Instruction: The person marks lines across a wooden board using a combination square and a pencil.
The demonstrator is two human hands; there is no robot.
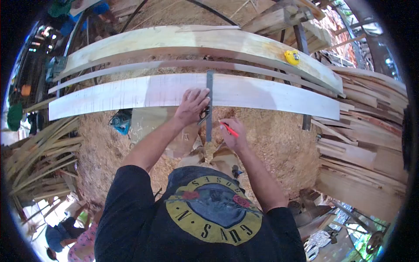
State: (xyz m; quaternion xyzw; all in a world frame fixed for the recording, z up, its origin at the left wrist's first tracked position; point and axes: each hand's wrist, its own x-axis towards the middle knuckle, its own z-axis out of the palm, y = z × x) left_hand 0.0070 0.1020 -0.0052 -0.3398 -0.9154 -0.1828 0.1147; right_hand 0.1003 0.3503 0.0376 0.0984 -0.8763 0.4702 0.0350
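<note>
A long pale board (270, 92) lies across the view, with many thin cross lines on its left half. Across it rests a metal square (209, 89), its blade reaching past the board's near edge. My left hand (194, 105) presses on the board beside the blade, fingers bent round the square's handle. Below the board's near edge, right of the blade, my right hand (235, 133) holds a red pencil (230, 130), its tip pointing up and left.
Behind lie a narrow strip (174, 64) and a thick beam (174, 38) bearing a yellow tape measure (292, 57). Wood is stacked at right (362, 174) and left (43, 161). A teal power tool (121, 122) sits below the board. Other people (80, 238) are at lower left.
</note>
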